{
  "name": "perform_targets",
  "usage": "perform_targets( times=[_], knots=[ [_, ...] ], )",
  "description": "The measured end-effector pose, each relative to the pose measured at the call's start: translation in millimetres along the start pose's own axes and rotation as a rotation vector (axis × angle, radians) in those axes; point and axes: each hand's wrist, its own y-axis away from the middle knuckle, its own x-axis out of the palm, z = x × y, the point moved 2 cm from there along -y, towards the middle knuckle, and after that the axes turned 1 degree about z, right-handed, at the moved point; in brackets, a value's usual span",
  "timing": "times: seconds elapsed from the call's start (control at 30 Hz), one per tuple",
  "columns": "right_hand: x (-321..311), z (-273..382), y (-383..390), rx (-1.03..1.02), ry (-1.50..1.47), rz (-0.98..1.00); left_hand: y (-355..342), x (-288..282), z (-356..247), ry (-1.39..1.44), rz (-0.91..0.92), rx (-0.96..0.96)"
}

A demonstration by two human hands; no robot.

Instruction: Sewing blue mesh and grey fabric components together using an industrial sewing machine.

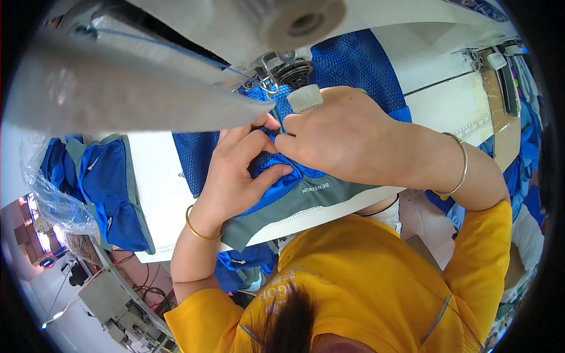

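Observation:
A blue mesh garment piece with a grey elastic band (pixel 294 203) lies on the white sewing table (pixel 156 188), running under the sewing machine (pixel 176 65). My left hand (pixel 238 170) presses down on the blue fabric near the band, thumb across it, a gold bangle on the wrist. My right hand (pixel 335 132) pinches the fabric edge just below the machine's needle area (pixel 268 85), a thin bracelet on that wrist. The two hands touch each other at the fingertips.
A stack of finished blue and grey pieces (pixel 109 188) sits at the table's left, partly in clear plastic. More blue fabric hangs at the right edge (pixel 524 165). Another sewing machine (pixel 112 306) stands lower left on the floor level.

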Motion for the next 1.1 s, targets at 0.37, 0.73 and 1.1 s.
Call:
perform_targets(
  times=[0.37,0.73,1.1],
  knots=[
    [-1.1,10.0,9.7,-0.015,0.042,0.005,-4.5,-0.6,-1.6,-0.007,-0.006,0.070],
    [-4.3,29.9,41.1,0.083,0.209,0.241,-8.0,-5.2,-9.7,-0.045,0.073,0.065],
    [0.3,33.0,43.9,0.065,0.254,0.273,-3.6,-5.2,-2.8,-0.026,0.080,0.068]
  ],
)
